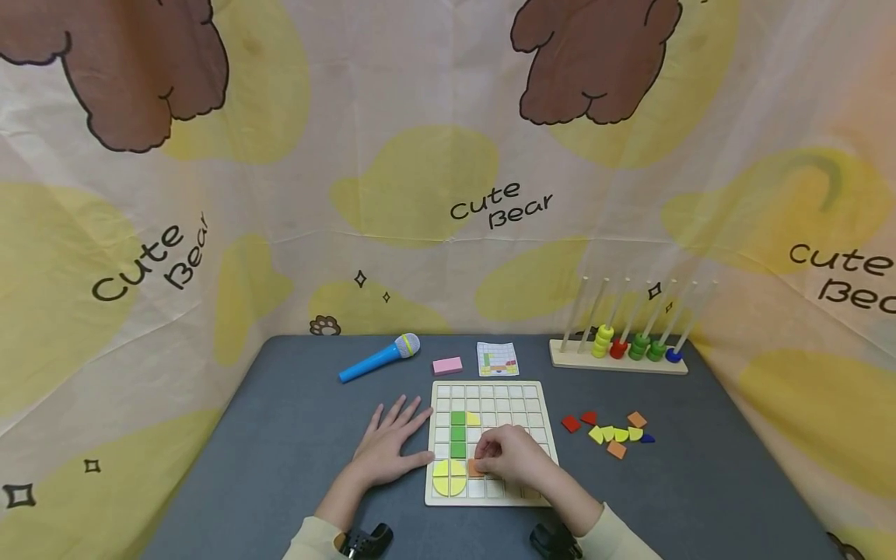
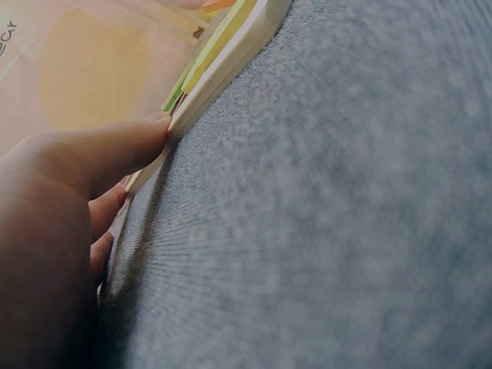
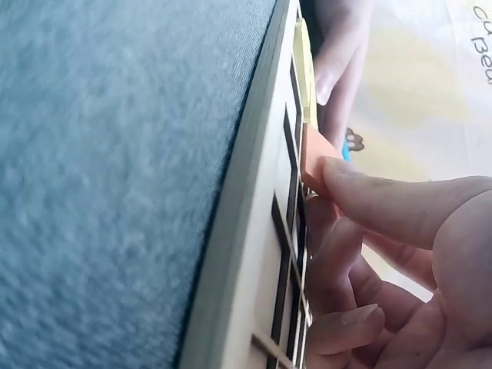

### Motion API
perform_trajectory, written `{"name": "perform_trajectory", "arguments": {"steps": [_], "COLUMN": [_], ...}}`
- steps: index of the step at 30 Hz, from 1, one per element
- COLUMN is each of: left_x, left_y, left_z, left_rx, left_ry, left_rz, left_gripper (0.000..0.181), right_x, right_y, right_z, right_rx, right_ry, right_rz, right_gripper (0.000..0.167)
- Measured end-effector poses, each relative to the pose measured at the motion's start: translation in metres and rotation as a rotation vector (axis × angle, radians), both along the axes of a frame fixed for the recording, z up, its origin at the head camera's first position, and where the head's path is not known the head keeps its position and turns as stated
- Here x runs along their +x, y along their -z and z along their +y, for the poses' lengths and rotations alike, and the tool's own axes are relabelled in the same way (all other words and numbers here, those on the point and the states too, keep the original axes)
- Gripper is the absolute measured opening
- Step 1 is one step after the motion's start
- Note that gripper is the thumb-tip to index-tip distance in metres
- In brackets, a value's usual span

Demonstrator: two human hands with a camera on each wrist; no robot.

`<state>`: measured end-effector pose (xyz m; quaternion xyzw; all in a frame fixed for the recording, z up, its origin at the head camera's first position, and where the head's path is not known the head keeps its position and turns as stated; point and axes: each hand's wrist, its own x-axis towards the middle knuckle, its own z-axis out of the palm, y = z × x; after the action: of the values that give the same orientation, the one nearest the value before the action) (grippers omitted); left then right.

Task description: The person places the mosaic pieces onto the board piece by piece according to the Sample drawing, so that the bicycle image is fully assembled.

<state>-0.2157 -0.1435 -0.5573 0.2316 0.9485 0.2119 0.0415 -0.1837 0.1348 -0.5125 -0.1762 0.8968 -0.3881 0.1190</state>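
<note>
On the table lies a wooden grid board [image 1: 498, 395] with raised cell lines. My right hand [image 1: 514, 457] pinches an orange square tile [image 3: 317, 157] between thumb and fingers, at a cell just right of the yellow rounded tiles [image 1: 449, 477]. Those yellow pieces form a circle near the board's lower left. Above them stands a column of green square tiles [image 1: 458, 435], with one yellow tile [image 1: 473, 419] beside its top. My left hand [image 1: 386, 451] lies with fingers spread at the board's left edge, its thumb tip touching the rim.
Loose red, yellow, orange and blue tiles [image 1: 616, 435] lie right of the board. Behind it are a blue toy microphone [image 1: 378, 362], a pink block [image 1: 447, 365] and a pattern card [image 1: 498, 359]. A peg stand [image 1: 619, 358] with coloured beads stands at the back right.
</note>
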Motion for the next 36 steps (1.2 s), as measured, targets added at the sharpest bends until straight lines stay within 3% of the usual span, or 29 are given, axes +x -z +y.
{"name": "perform_trajectory", "arguments": {"steps": [14,22,29,36], "left_x": [-0.001,-0.002,-0.001,0.001], "left_y": [0.001,0.001,-0.001,-0.002], "left_z": [0.001,-0.001,0.000,0.001], "left_rx": [0.001,-0.008,-0.005,0.000], "left_ry": [-0.008,-0.004,-0.002,-0.007], "left_rz": [-0.009,-0.019,-0.025,-0.025], "left_gripper": [0.082,0.083,0.083,0.083], "right_x": [0.001,-0.006,-0.011,-0.013], "right_y": [-0.002,-0.016,-0.032,-0.040], "right_z": [0.000,0.014,0.037,0.061], "right_rx": [0.025,-0.003,-0.009,0.007], "right_ry": [0.009,0.030,0.101,0.248], "right_rz": [0.001,0.034,0.064,0.035], "right_gripper": [0.016,0.013,0.010,0.010]}}
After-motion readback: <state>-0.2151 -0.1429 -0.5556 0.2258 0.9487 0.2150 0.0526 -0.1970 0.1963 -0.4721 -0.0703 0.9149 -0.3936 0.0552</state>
